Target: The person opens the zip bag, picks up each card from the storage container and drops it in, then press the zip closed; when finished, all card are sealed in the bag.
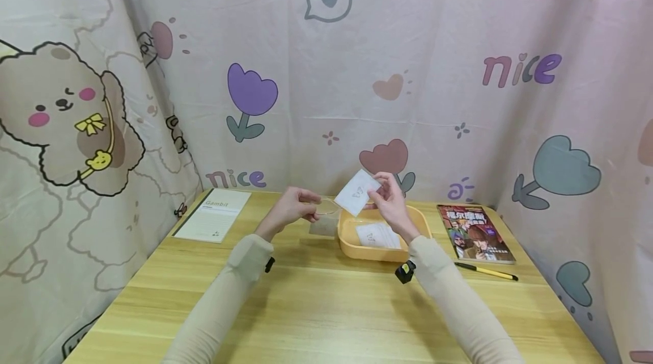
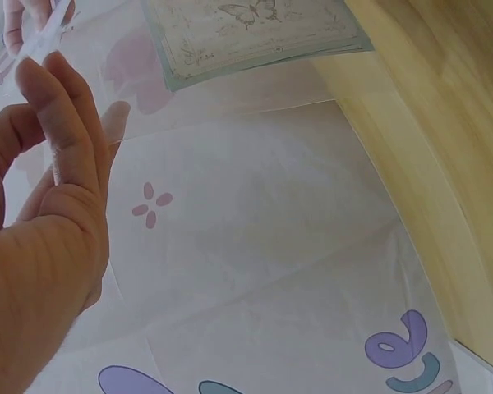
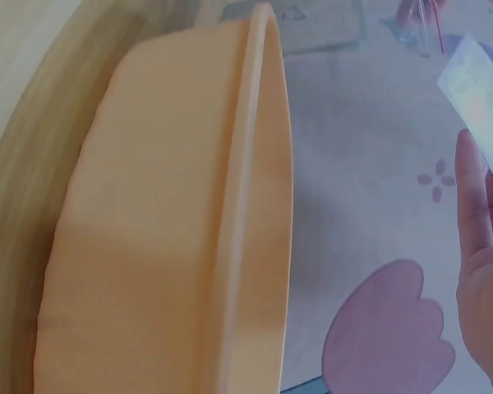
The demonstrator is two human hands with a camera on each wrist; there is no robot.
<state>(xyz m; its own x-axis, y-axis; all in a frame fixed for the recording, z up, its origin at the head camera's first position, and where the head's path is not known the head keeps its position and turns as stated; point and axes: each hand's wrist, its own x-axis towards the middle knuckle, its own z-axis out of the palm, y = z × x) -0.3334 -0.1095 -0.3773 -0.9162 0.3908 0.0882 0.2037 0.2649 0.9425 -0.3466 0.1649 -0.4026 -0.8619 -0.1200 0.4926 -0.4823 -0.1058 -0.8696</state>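
In the head view my left hand pinches the rim of a clear plastic zip bag, its mouth spread. A pale sheet with a butterfly drawing appears in the lower part of the bag. My right hand holds a white square card by its right edge, tilted, beside the bag's mouth. A faint drawing marks its face. Below the right hand stands an orange-yellow plastic basket with several similar white cards in it. The basket's side wall fills much of the right wrist view.
A white "Gambit" notepad lies at the table's back left. On the right are a colourful comic-style book and a yellow-and-black pen. A printed curtain hangs behind the wooden table.
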